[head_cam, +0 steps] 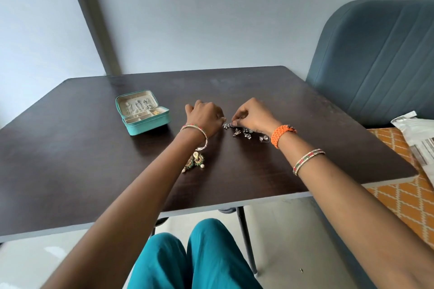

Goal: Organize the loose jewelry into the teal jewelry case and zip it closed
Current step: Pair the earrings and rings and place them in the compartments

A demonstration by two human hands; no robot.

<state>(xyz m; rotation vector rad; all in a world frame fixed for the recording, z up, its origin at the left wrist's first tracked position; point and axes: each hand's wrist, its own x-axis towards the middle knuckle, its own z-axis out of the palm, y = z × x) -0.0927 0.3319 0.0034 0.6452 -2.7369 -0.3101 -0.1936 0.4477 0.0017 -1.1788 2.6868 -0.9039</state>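
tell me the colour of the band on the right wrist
Orange band, seen in the head view.

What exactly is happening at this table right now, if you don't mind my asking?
A person is sorting jewelry. The right hand pinches a small silver piece from a loose cluster on the dark table; the left hand rests curled beside it. The teal jewelry case lies open, partly filled. Green-gold earrings wait nearby.

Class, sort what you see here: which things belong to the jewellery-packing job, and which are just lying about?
Job: teal case, open; silver jewellery being picked at by both hands; gold-green earrings.
Lying about: blue chair; plastic packet; orange cloth.
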